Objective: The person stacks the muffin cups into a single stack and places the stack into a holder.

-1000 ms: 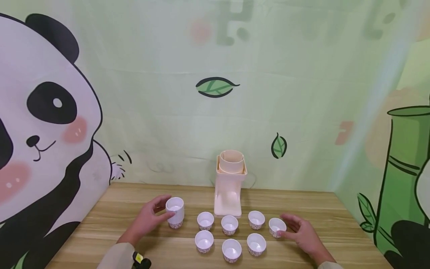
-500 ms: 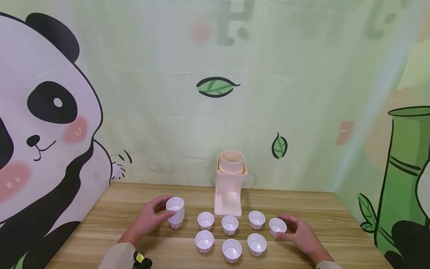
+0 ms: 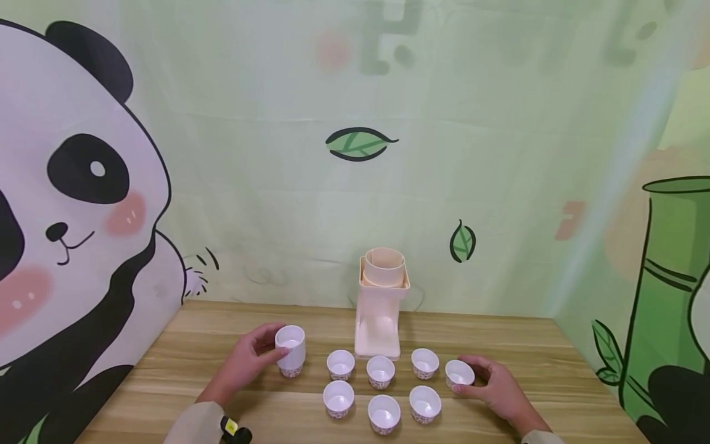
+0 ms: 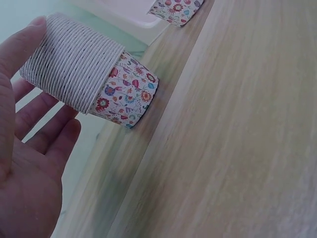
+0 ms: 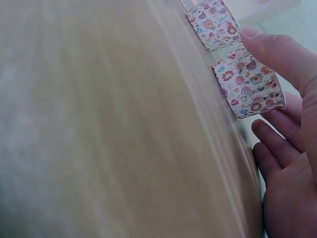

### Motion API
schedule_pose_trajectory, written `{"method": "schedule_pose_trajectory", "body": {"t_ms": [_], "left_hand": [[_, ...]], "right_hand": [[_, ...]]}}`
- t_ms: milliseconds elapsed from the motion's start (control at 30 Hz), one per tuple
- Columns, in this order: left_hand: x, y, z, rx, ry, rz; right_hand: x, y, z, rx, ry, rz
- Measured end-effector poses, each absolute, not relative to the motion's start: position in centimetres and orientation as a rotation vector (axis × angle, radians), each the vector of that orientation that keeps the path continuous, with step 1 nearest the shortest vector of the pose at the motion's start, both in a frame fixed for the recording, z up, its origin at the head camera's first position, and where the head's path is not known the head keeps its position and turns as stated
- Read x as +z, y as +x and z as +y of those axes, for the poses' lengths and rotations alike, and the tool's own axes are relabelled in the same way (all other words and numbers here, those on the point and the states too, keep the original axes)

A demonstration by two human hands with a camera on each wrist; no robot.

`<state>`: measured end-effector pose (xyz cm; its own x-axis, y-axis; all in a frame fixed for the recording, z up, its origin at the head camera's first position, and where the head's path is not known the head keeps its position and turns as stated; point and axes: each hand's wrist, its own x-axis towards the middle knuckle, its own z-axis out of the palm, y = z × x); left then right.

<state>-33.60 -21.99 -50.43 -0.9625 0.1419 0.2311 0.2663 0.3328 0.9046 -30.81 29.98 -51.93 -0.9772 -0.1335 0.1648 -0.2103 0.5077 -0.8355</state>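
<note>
My left hand [image 3: 246, 359] holds a stack of nested paper cups [image 3: 295, 356] upright at the left of the table, thumb on the near side and fingers behind. In the left wrist view, the stack's many white rims [image 4: 74, 62] sit above one floral cup wall [image 4: 128, 93]. On the right, a single paper cup [image 3: 459, 374] stands between the thumb and fingers of my right hand [image 3: 496, 388]. The right wrist view shows this cup's floral side [image 5: 249, 85], with the thumb near one side and the fingers at the other.
Several separate paper cups [image 3: 384, 413] stand mouth-up in two loose rows between my hands. Behind them, a pale pink cup dispenser [image 3: 377, 314] stands near the back edge of the wooden table [image 3: 233, 314]. A printed panda curtain [image 3: 266, 185] hangs behind.
My right hand has shifted slightly left, its fingers closing in around the single cup. The left hand and the stack stay in place.
</note>
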Motion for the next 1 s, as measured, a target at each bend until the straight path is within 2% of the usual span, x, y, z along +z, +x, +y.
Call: {"method": "schedule_pose_trajectory", "body": {"t_ms": [467,833,1000], "left_hand": [[-50.6,-33.6,-21.8,-1.755,-0.375,-2.445],[-50.5,-33.4,-21.6,-1.810,-0.355,-2.423],[-50.7,-33.5,-21.5,-1.828,-0.359,-2.417]], "right_hand": [[-52.1,-30.7,29.8,1.627,0.348,-2.590],[-50.6,-30.1,29.1,1.828,0.268,-2.527],[-50.2,-30.3,28.9,1.777,0.278,-2.541]]}}
